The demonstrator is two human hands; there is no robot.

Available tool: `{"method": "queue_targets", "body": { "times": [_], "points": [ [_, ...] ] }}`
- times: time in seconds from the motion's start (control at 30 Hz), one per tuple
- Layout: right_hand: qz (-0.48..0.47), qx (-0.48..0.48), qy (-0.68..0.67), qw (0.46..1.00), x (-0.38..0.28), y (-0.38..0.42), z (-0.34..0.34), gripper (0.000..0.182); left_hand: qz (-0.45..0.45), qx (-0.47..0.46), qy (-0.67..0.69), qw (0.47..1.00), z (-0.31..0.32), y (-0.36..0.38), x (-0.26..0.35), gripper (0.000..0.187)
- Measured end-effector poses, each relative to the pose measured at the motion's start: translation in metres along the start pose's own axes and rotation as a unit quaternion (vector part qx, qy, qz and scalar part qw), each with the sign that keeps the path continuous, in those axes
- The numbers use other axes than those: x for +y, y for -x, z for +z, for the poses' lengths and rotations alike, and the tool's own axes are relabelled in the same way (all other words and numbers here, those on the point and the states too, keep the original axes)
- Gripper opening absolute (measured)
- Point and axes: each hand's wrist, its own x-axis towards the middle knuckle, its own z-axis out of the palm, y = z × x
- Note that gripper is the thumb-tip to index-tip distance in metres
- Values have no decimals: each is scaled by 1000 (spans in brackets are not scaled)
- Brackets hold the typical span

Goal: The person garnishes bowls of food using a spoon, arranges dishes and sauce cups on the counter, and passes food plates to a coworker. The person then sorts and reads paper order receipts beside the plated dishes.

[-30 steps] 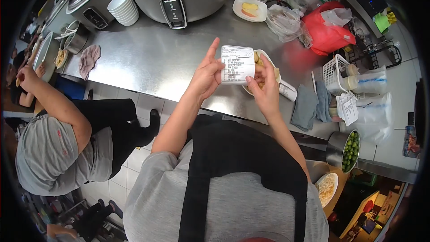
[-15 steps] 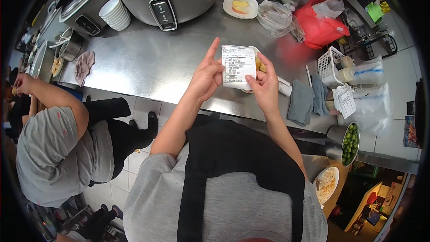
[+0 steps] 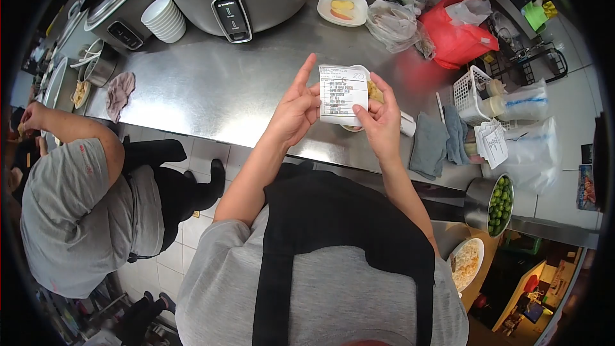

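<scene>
A printed white order slip (image 3: 344,93) with rows of text and a handwritten "20" is held up above the steel counter. My right hand (image 3: 382,118) pinches its lower right corner, thumb on the front. At the slip's left edge, my left hand (image 3: 296,107) grips with bent fingers while its index finger points up and away. Behind the slip, a bowl (image 3: 359,68) with yellowish food is mostly covered. A white cylinder-like item (image 3: 407,124) lies just right of my right hand, partly hidden by it.
The steel counter (image 3: 211,77) carries a large grey cooker (image 3: 275,0), stacked white bowls (image 3: 164,19), a dish with yellow pieces (image 3: 343,8), a red plastic bag (image 3: 458,35), grey cloths (image 3: 430,146) and a white basket (image 3: 471,96). Green limes (image 3: 500,205) fill a pot at right. A co-worker (image 3: 83,205) stands left.
The slip has tilted slightly and shifted a little to the right in my hands. The co-worker at left has moved slightly. Other things stay in place.
</scene>
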Motion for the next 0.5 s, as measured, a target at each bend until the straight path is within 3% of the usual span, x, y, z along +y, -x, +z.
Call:
{"method": "queue_targets", "body": {
  "times": [0.5],
  "points": [
    [1, 5, -11, 1000, -4, 0, -2, 60, 2, -6, -3, 1000, 2, -4, -2, 78]
  ]
}}
